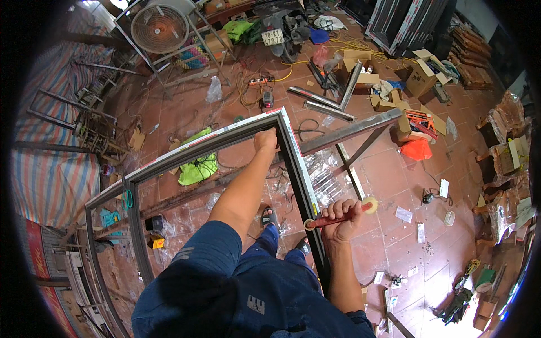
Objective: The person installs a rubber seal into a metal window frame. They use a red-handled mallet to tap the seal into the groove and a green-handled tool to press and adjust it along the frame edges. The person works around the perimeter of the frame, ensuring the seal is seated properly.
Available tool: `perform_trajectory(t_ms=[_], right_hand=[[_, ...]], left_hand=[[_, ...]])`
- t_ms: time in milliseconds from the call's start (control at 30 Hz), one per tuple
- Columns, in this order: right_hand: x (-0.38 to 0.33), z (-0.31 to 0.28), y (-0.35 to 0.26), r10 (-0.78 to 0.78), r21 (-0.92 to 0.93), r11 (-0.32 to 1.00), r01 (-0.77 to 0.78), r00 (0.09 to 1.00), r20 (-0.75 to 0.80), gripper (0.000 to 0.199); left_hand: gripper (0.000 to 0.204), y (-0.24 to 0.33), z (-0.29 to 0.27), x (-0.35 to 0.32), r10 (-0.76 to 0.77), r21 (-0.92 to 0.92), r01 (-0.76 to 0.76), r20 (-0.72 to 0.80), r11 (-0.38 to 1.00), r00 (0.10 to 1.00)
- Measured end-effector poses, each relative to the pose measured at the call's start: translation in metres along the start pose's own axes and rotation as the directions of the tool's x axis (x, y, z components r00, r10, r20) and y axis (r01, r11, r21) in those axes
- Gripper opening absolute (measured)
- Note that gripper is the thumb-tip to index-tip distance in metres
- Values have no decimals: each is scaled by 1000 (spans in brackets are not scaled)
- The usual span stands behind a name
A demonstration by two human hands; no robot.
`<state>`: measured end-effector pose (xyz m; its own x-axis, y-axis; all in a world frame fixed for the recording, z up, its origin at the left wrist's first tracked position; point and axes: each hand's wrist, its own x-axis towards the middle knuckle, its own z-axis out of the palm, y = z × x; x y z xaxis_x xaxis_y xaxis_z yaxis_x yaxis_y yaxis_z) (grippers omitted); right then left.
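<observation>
A large dark metal frame (pixel 220 137), with red-and-white protective tape along its outer edge, lies raised in front of me and around my legs. My left hand (pixel 266 141) is closed at the inside of its far right corner; whatever its fingers hold there is hidden. My right hand (pixel 342 221) wraps around a red mallet (pixel 356 212) with pale round ends. One end of the mallet lies over the right side of the frame, and the broader yellowish end points away to the right. Beneath the frame, a steel support bar (pixel 349 128) runs to the right.
A bright green cloth (pixel 198 169) lies on the floor beyond my left arm. Metal profiles (pixel 321 110), a cordless tool (pixel 267 100) and cables lie ahead. Opened cardboard boxes (pixel 422 81) and an orange bag (pixel 416 149) are to the right. A large fan (pixel 160 28) stands far left.
</observation>
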<state>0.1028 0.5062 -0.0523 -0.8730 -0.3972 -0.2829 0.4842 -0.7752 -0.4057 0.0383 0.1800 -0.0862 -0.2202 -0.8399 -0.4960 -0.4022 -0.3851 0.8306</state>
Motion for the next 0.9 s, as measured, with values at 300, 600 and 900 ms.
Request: perform_trajectory(t_ms=[300,600,900], right_hand=[[-3,3,1,-1,24,1000,1,1000,-16,47],[-4,7,5,-65,-114,991,68,997,31,47],[-39,22,13,-383,-264,897,354,921,-65,48]], left_hand=[[32,1,-5,1,219,501,-203,28,841,975],[41,-29,-66,-1,806,537,-812,572,-226,154],[30,9,-84,43,548,114,-841,803,-529,-236]])
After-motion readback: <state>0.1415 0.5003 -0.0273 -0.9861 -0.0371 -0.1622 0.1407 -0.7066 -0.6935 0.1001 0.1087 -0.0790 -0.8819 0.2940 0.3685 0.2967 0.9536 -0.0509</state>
